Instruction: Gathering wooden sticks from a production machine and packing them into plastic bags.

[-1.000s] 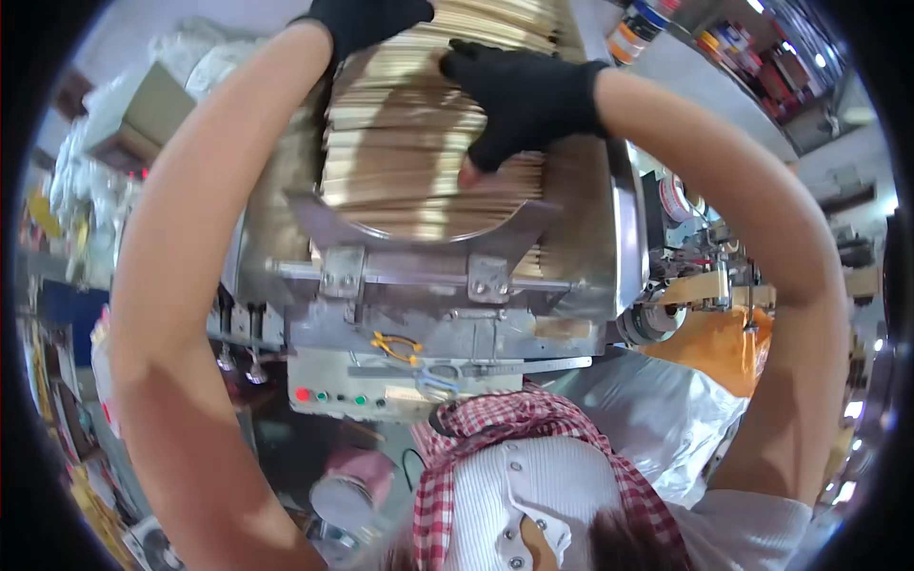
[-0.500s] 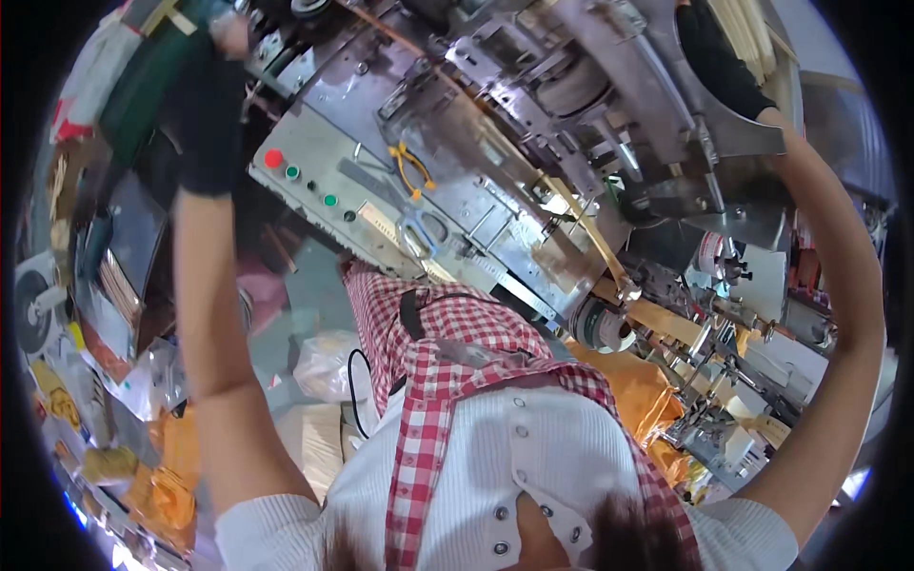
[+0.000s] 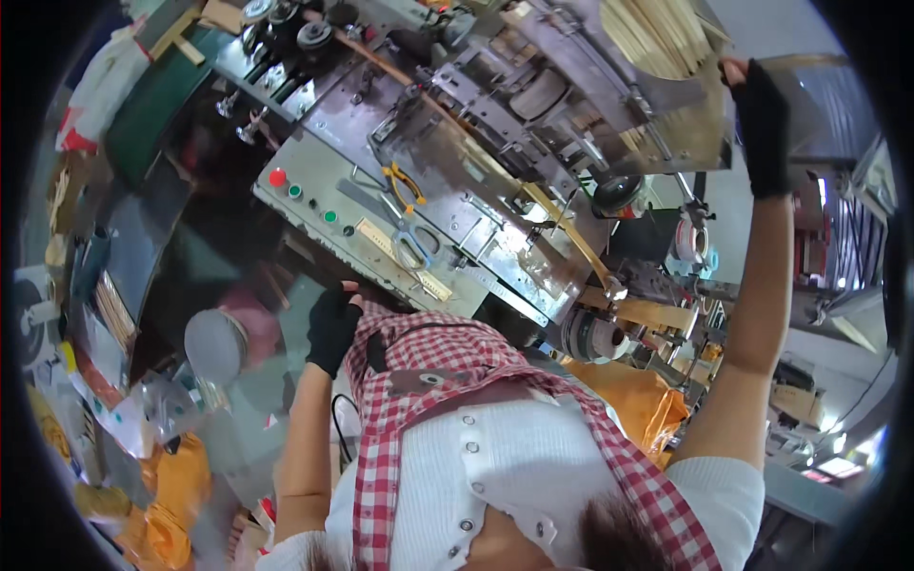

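Note:
My right hand (image 3: 762, 124), in a black glove, is raised high and lies against the side of a metal hopper (image 3: 700, 133) on the machine. A stack of thin pale wooden sticks (image 3: 662, 38) fills that hopper. My left hand (image 3: 333, 328), also in a black glove, hangs low next to my red checked apron (image 3: 419, 371). Its fingers are curled and nothing shows in it. It is just below the machine's grey control panel (image 3: 319, 195).
The panel carries a red button (image 3: 276, 178) and green buttons (image 3: 328, 217). Yellow-handled pliers (image 3: 405, 181), scissors (image 3: 411, 246) and a ruler (image 3: 433, 281) lie on the machine top. A round grey stool (image 3: 214, 344) stands lower left, with orange bags (image 3: 647, 400) to the right.
Both hands were on the stick stack a second ago. My left hand has come down to my apron, the right stays at the hopper, and the view has swung down and left.

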Demonstrator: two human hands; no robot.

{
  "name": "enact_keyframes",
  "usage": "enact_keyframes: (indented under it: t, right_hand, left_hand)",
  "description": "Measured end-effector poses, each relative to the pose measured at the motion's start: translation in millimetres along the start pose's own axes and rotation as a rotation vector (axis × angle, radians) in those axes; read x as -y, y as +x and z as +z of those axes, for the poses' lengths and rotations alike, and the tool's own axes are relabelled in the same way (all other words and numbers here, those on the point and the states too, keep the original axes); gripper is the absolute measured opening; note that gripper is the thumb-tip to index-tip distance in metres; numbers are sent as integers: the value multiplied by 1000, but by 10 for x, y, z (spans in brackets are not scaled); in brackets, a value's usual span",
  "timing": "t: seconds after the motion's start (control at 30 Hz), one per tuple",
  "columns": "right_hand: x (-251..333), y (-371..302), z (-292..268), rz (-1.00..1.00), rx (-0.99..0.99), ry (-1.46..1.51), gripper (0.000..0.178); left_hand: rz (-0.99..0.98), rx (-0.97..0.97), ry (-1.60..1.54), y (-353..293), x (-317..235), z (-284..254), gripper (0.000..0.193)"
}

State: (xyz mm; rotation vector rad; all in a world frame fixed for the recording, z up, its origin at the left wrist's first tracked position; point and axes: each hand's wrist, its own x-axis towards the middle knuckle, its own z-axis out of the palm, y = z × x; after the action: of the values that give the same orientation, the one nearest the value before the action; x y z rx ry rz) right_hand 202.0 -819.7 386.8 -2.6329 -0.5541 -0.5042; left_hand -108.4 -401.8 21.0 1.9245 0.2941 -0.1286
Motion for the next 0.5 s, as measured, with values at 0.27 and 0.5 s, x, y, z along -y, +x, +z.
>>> enact_keyframes:
  t: [0.27, 0.5]
  right_hand:
    - [-712, -2686, 847, 665, -757, 729, 10]
    - [-1545, -2505, 1881, 503, 81, 80, 32]
  left_hand:
    - [74, -42, 130, 469, -305, -674, 23]
    - [43, 162, 282, 153, -289, -356, 28]
